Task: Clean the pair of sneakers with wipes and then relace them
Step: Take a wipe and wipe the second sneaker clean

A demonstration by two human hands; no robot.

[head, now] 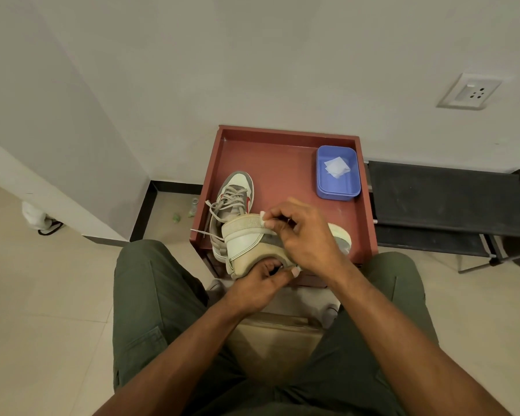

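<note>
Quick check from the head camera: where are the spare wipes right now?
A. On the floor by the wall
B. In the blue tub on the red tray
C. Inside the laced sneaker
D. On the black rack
B: a few white wipes lie in the blue tub at the far right corner of the red tray, away from both sneakers.

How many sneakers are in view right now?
2. One laced sneaker lies on the red tray, toe pointing to the wall. The other sneaker is held on its side at the tray's near edge, left hand below, right hand on top.
</note>
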